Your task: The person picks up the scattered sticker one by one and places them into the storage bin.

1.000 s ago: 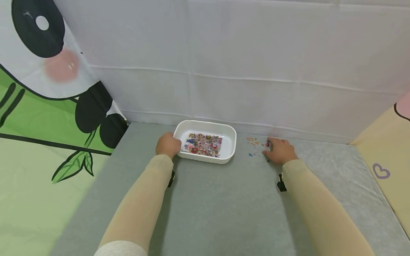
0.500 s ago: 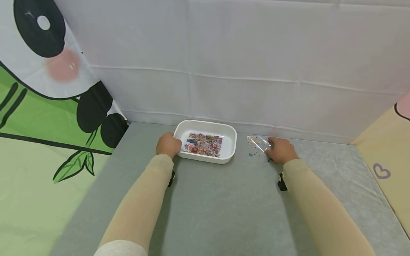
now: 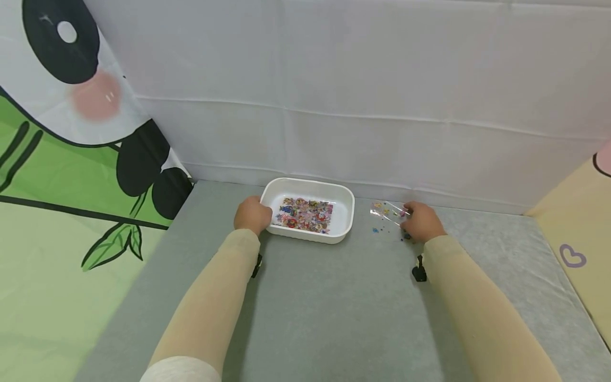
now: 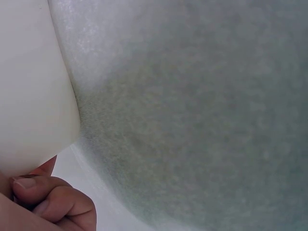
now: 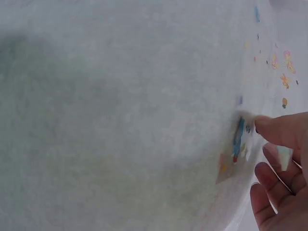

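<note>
My left hand (image 3: 253,215) grips the left end of a white plastic tray (image 3: 342,217). Inside the tray lies a patch of small colourful stickers (image 3: 305,215). The left wrist view shows curled fingers (image 4: 70,199) beneath the tray's corner. To the right of the tray, my right hand (image 3: 422,223) pinches a clear sticker sheet (image 3: 382,209) printed with small coloured figures. In the right wrist view, thumb and index finger are close together on the sheet (image 5: 236,142), while the other fingers curl loosely behind it. Part of the sheet is hidden by the hand.
A grey cloth covers the table (image 3: 324,307), which meets a white cloth wall (image 3: 363,106) just behind the tray. Cartoon-printed hangings flank it, a green one (image 3: 62,175) on the left and a yellowish one (image 3: 579,233) on the right.
The right hand's fingers have closed and its edge of the clear sheet now shows lifted and glinting. The left hand stays on the tray, which has not moved on the table.
</note>
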{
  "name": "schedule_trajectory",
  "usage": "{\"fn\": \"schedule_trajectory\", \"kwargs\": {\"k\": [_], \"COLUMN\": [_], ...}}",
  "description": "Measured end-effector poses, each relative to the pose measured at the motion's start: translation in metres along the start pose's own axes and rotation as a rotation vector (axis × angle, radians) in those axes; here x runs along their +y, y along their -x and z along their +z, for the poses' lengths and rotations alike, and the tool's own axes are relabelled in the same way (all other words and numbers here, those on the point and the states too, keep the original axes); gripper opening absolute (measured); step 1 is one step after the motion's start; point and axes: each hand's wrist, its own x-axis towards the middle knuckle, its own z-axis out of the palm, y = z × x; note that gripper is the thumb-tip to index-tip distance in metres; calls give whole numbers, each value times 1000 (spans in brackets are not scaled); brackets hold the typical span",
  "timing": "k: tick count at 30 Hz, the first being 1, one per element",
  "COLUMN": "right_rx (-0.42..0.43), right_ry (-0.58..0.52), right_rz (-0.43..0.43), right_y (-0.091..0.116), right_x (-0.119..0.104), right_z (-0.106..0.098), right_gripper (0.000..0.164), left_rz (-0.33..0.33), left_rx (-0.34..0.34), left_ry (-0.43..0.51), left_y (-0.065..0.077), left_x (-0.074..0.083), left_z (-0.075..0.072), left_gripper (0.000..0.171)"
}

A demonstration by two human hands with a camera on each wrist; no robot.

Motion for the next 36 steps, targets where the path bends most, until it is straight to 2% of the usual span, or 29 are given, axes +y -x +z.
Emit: {"fn": "schedule_trajectory", "kwargs": {"k": [4, 9, 12, 21, 28, 36], "right_rx": [7, -14, -28, -19, -50, -58], "right_ry": [-30, -95, -142, -182, -222, -223], "right_rz": [11, 38, 52, 60, 128, 212], "right_y": [0, 0, 1, 8, 11, 18], "right_x": [0, 3, 4, 0, -2, -7], "right_z": [-1, -2, -3, -9, -14, -20], "right_gripper": [52, 31, 24, 22, 27, 21], "left_rz": [0, 9, 12, 16, 16, 9], "left_rx": [1, 6, 7, 14, 7, 0], "left_ry": [-4, -14, -17, -9, -5, -1], "left_y": [0, -1, -1, -2, 0, 2], "left_x": [0, -1, -1, -3, -2, -1], "left_z": [0, 1, 1, 2, 0, -2], "left_gripper": [47, 46, 46, 45, 45, 46]}}
